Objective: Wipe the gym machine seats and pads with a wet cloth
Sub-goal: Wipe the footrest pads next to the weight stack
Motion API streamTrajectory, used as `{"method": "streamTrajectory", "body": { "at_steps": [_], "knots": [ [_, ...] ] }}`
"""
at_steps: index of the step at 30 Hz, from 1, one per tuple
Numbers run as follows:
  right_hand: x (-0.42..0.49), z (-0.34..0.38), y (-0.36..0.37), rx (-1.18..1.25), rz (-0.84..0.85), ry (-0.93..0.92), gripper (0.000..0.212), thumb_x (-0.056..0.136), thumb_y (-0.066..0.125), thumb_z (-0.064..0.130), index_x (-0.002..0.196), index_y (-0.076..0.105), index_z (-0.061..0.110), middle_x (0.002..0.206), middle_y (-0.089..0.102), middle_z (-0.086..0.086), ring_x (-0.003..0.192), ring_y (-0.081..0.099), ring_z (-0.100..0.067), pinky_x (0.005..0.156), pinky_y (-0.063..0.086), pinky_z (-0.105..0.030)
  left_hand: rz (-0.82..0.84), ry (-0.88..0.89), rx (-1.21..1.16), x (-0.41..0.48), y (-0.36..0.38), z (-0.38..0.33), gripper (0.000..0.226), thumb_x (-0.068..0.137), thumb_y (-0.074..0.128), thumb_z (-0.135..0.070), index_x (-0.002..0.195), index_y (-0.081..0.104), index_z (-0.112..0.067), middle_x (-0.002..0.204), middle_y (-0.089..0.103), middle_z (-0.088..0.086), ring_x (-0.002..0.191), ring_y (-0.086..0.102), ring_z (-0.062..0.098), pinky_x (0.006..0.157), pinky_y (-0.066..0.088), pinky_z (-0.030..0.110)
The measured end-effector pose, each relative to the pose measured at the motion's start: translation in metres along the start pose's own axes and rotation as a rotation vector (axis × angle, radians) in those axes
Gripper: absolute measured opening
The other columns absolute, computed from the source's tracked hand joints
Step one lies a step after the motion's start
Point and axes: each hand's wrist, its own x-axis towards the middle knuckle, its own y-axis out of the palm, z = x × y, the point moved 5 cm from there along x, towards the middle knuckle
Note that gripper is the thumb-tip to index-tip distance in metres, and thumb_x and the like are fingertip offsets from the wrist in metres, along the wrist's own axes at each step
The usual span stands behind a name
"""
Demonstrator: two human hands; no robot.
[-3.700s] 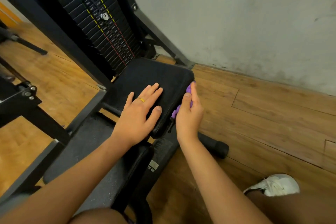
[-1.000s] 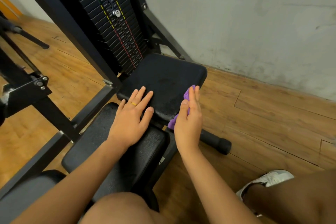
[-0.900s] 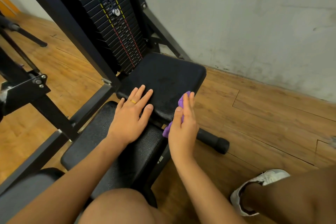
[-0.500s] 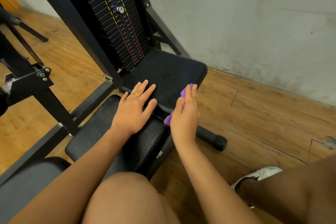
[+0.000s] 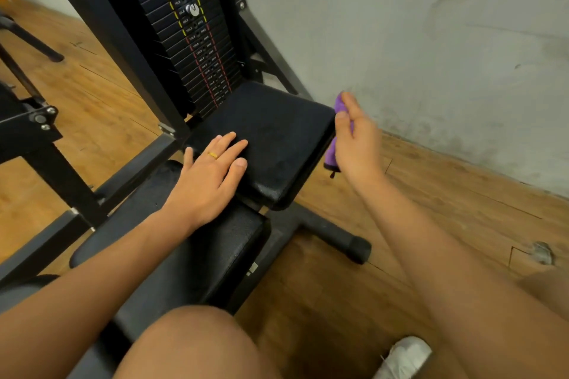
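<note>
A black square seat pad (image 5: 277, 129) sits in front of the weight stack, with a longer black pad (image 5: 191, 252) below it. My left hand (image 5: 212, 175) lies flat on the near left corner of the square pad, fingers straight, a gold ring on one finger. My right hand (image 5: 357, 141) holds a purple cloth (image 5: 338, 108) beside the pad's right edge, and the cloth hangs down between my palm and the pad's side. Whether the cloth touches the pad is unclear because of blur.
A black weight stack (image 5: 191, 37) in a steel frame stands right behind the pads. A grey wall (image 5: 431, 40) runs along the right. A black floor bar with a rubber end cap (image 5: 357, 249) sticks out below. My knee and a white shoe (image 5: 403, 357) are at the bottom.
My right hand has moved with the cloth from the pad's near right corner up along its right edge to the far corner. My left hand stays flat on the pad.
</note>
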Motion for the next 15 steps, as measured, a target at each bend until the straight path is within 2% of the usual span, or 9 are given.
{"method": "streamTrajectory", "body": {
  "at_steps": [2, 4, 5, 6, 7, 8, 10, 13, 15],
  "knots": [
    [0.042, -0.007, -0.011, -0.077, 0.036, -0.002, 0.041, 0.106, 0.037, 0.026, 0.146, 0.046, 0.023, 0.090, 0.069, 0.006, 0.040, 0.057, -0.003, 0.051, 0.050, -0.017, -0.017, -0.047, 0.006, 0.018, 0.002, -0.005, 0.058, 0.104, 0.021, -0.055, 0.156, 0.027, -0.030, 0.165, 0.016, -0.007, 0.153, 0.005, 0.014, 0.120, -0.004, 0.058],
    [0.073, -0.018, -0.016, -0.224, 0.153, -0.044, 0.037, 0.104, 0.041, 0.028, 0.138, 0.056, 0.025, 0.063, 0.062, 0.018, 0.046, 0.056, 0.004, 0.069, 0.056, -0.027, -0.015, -0.130, 0.005, 0.040, 0.008, -0.013, 0.060, 0.104, 0.025, -0.053, 0.157, 0.025, -0.025, 0.166, 0.013, -0.003, 0.153, 0.004, 0.016, 0.119, -0.004, 0.058],
    [0.083, -0.023, -0.019, -0.262, 0.236, -0.051, 0.036, 0.103, 0.043, 0.027, 0.135, 0.059, 0.025, 0.056, 0.060, 0.019, 0.049, 0.056, 0.004, 0.071, 0.054, -0.029, -0.026, -0.167, 0.011, 0.050, 0.010, -0.018, 0.061, 0.103, 0.026, -0.052, 0.157, 0.024, -0.024, 0.166, 0.012, -0.002, 0.153, 0.004, 0.016, 0.119, -0.003, 0.059],
    [0.091, -0.026, -0.020, -0.264, 0.320, -0.037, 0.034, 0.104, 0.043, 0.025, 0.133, 0.061, 0.025, 0.058, 0.063, 0.016, 0.053, 0.060, -0.001, 0.070, 0.053, -0.030, -0.047, -0.194, 0.025, 0.057, 0.013, -0.022, 0.062, 0.103, 0.027, -0.052, 0.157, 0.022, -0.023, 0.166, 0.010, -0.002, 0.153, 0.003, 0.016, 0.119, -0.002, 0.059],
    [0.094, -0.028, -0.021, -0.231, 0.412, -0.007, 0.032, 0.104, 0.044, 0.023, 0.130, 0.062, 0.027, 0.070, 0.071, 0.007, 0.063, 0.067, -0.011, 0.072, 0.056, -0.036, -0.077, -0.210, 0.040, 0.062, 0.014, -0.025, 0.062, 0.103, 0.027, -0.052, 0.157, 0.022, -0.024, 0.167, 0.009, -0.002, 0.153, 0.003, 0.016, 0.119, -0.002, 0.059],
    [0.096, -0.034, -0.023, -0.206, 0.482, 0.019, 0.031, 0.105, 0.044, 0.023, 0.128, 0.064, 0.030, 0.091, 0.074, -0.011, 0.083, 0.069, -0.031, 0.082, 0.057, -0.046, -0.108, -0.220, 0.048, 0.064, 0.015, -0.026, 0.062, 0.102, 0.028, -0.052, 0.157, 0.022, -0.024, 0.167, 0.009, -0.004, 0.153, 0.003, 0.015, 0.119, -0.002, 0.058],
    [0.097, -0.045, -0.025, -0.168, 0.591, 0.068, 0.030, 0.105, 0.045, 0.025, 0.121, 0.066, 0.040, 0.117, 0.060, -0.034, 0.109, 0.057, -0.052, 0.096, 0.049, -0.059, -0.140, -0.227, 0.047, 0.063, 0.015, -0.025, 0.062, 0.102, 0.028, -0.053, 0.157, 0.022, -0.027, 0.166, 0.010, -0.006, 0.153, 0.003, 0.013, 0.120, -0.002, 0.055],
    [0.095, -0.066, -0.024, -0.027, 0.683, 0.118, 0.030, 0.104, 0.047, 0.028, 0.123, 0.065, 0.040, 0.125, 0.052, -0.039, 0.118, 0.045, -0.061, 0.100, 0.038, -0.071, -0.149, -0.228, 0.046, 0.060, 0.016, -0.023, 0.062, 0.101, 0.027, -0.054, 0.157, 0.021, -0.029, 0.166, 0.009, -0.008, 0.153, 0.002, 0.010, 0.121, -0.002, 0.053],
    [0.099, -0.073, -0.023, 0.068, 0.697, 0.142, 0.030, 0.103, 0.048, 0.029, 0.126, 0.064, 0.039, 0.126, 0.055, -0.035, 0.120, 0.046, -0.059, 0.103, 0.039, -0.066, -0.165, -0.228, 0.038, 0.061, 0.016, -0.025, 0.062, 0.101, 0.028, -0.054, 0.157, 0.022, -0.030, 0.166, 0.010, -0.010, 0.152, 0.002, 0.009, 0.122, -0.001, 0.053]
  ]
}}
